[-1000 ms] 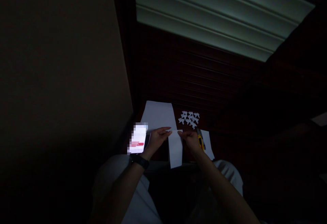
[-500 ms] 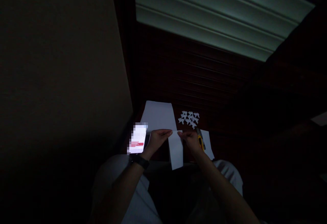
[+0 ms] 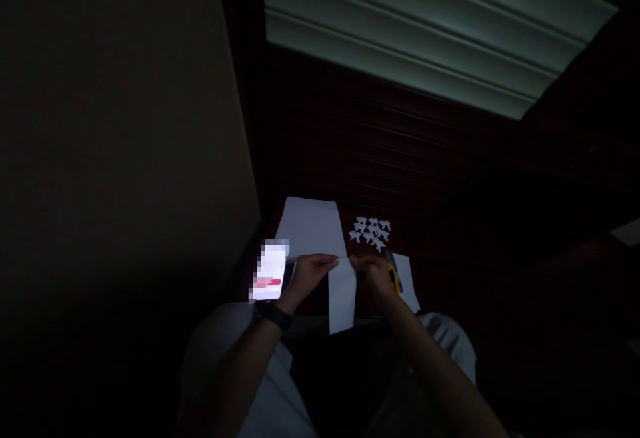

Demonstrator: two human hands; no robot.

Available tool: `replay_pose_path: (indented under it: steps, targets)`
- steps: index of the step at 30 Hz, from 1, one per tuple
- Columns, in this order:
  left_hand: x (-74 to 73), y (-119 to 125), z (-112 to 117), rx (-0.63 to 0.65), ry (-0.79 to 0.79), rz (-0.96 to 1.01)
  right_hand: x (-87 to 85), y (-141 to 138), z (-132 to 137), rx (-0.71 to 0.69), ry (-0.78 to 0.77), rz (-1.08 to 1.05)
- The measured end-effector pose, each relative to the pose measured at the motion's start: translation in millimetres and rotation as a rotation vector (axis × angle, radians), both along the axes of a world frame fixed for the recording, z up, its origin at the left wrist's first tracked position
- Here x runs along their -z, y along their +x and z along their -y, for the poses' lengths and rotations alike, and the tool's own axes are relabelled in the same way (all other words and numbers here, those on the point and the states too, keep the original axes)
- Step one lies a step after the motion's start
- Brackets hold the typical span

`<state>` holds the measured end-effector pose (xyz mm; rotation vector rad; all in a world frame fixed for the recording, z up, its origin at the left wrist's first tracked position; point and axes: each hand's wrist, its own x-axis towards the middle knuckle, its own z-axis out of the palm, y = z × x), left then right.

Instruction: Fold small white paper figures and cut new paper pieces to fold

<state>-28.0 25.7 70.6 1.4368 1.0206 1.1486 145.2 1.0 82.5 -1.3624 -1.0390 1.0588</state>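
Note:
A narrow white strip of paper (image 3: 342,298) hangs down between my hands, over the near edge of the dark table. My left hand (image 3: 310,275) pinches its upper left corner between thumb and fingers. At the upper right corner, my right hand (image 3: 374,273) grips it the same way. Just beyond my left hand lies a larger white sheet (image 3: 311,225). A yellow and dark box cutter (image 3: 393,277) rests beside my right hand, partly on a smaller white piece of paper (image 3: 407,281). Several small folded paper pieces (image 3: 370,231) lie grouped past my right hand.
A lit phone (image 3: 270,271), partly blurred out, lies left of my left hand. My knees (image 3: 447,338) are at the table's near edge. A plain wall (image 3: 125,91) stands at the left, and a pale slatted panel (image 3: 400,31) is ahead. The room is very dark.
The strip's lower end has swung slightly left, and its top edge has tipped a little lower. Both hands still pinch it in nearly the same place.

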Motion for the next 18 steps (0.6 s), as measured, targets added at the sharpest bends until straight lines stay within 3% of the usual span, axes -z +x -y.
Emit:
replay_pose_path:
  steps: [18]
  targets:
    - [-2.1,-2.0,-0.6,-0.107,-0.015,-0.019,11.0,-0.6,2.1,-0.042,-0.047,-0.017]
